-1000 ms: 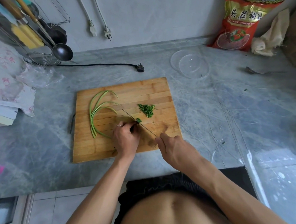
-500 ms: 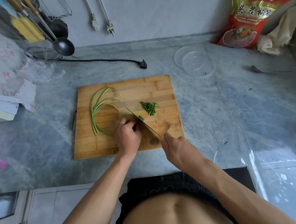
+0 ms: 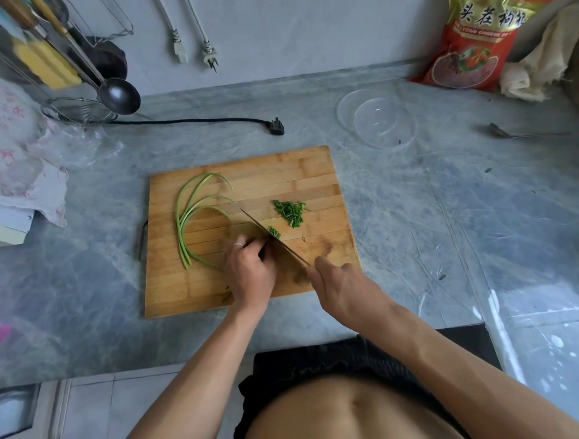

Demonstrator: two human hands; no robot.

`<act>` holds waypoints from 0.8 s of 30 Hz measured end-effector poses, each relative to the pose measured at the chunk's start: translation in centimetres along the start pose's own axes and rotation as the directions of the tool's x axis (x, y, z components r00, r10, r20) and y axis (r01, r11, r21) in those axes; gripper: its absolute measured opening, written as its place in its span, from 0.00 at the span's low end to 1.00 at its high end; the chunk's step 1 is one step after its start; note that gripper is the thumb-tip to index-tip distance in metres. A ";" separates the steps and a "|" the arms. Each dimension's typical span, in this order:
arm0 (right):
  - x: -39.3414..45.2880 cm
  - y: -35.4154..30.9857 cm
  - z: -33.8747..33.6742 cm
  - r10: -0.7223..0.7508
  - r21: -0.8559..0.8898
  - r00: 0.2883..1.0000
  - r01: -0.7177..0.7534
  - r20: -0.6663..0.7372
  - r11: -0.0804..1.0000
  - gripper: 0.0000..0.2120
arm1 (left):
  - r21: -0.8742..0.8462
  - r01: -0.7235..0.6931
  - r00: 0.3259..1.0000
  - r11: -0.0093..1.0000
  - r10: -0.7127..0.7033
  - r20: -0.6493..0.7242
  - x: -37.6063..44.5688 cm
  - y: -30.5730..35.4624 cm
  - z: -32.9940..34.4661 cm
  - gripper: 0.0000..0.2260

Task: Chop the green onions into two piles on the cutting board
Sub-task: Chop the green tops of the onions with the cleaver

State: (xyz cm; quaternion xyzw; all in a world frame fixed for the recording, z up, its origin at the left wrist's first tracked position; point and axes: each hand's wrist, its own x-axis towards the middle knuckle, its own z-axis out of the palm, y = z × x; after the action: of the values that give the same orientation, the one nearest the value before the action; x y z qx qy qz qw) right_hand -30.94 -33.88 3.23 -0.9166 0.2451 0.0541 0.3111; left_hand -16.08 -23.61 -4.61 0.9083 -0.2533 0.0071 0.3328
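A wooden cutting board (image 3: 295,172) lies on the grey counter. Several long green onion stalks (image 3: 189,218) curve across its left half. A pile of chopped green onion (image 3: 291,212) sits right of the board's middle. My left hand (image 3: 249,271) has its fingers curled over the stalk ends beside the blade. My right hand (image 3: 340,285) grips the handle of a knife (image 3: 275,238), whose blade runs diagonally up to the left. A few fresh-cut pieces (image 3: 274,232) lie against the blade.
A clear plastic bowl (image 3: 376,119) and a spoon (image 3: 518,132) lie right of the board. A red food bag (image 3: 473,38) leans on the back wall. A black power plug (image 3: 276,127) lies behind the board; ladle and strainer (image 3: 81,109) hang at back left.
Both hands stay at the same spot on the board. The knife keeps working at the stalk ends, and the small cluster of cut pieces by the blade has grown slightly.
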 end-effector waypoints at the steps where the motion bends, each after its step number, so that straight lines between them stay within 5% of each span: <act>1: 0.6 -0.4 0.2 -0.010 -0.002 1.000 0.010 0.003 1.000 0.15 | -0.006 0.007 1.000 1.000 -0.007 0.005 0.0 0.0 0.0 0.06; 18: -0.4 0.7 0.2 -0.017 0.025 1.000 0.017 0.003 1.000 0.14 | 0.012 0.015 1.000 1.000 -0.016 0.020 0.0 -0.3 -0.1 0.05; 24: 2.2 -1.0 0.1 -0.014 0.060 1.000 0.013 0.008 0.998 0.17 | -0.049 -0.032 0.999 0.998 0.032 -0.005 0.0 -0.2 -0.1 0.11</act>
State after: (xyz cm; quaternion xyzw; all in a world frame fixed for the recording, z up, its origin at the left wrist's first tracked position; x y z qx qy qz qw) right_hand -28.56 -34.01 3.14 -0.9083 0.2391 0.0486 0.3399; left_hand -15.97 -23.40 -4.61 0.8956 -0.2673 0.0080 0.3554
